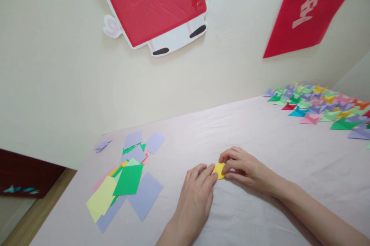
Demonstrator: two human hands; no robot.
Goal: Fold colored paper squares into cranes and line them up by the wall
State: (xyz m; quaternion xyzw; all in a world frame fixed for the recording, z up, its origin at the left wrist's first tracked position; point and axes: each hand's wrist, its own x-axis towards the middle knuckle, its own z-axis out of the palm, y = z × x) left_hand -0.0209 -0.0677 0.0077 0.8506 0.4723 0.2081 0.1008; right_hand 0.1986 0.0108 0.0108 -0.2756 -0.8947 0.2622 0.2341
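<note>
A small piece of yellow folded paper (219,170) lies on the pale cloth surface, between my two hands. My left hand (198,188) holds its left edge down, with the fingertips and thumb resting on it. At the right edge my right hand (245,169) has its thumb and fingers bent round the paper. My fingers cover both ends, so only the middle of the yellow paper shows.
Loose paper sheets in green (128,179), pale yellow (101,198) and lavender (145,196) overlap at the left. Several rows of colourful folded paper figures (320,103) stand at the far right. A white wall (72,76) borders the back, with red decorations (162,3).
</note>
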